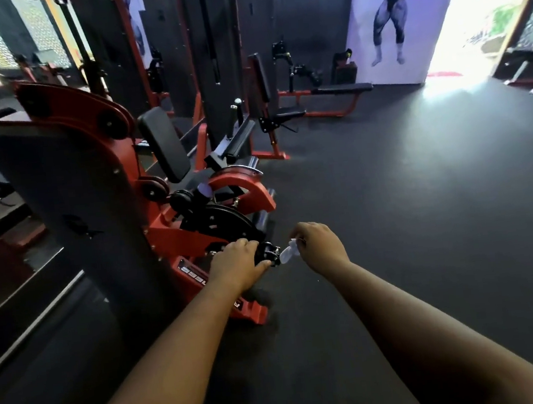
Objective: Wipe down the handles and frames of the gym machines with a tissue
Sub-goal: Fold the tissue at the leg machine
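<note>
Head view shows our left hand (236, 264) curled over a black knob (266, 253) low on the red machine (177, 240), while our right hand (319, 245) pinches the tissue (288, 252) just beside that knob, on its right. The hands are apart, with the knob between them. The tissue hangs nearer the right hand, so we judge the wipe runs leftward onto the knob and the frame behind it. The floor (421, 185) lies beneath.
</note>
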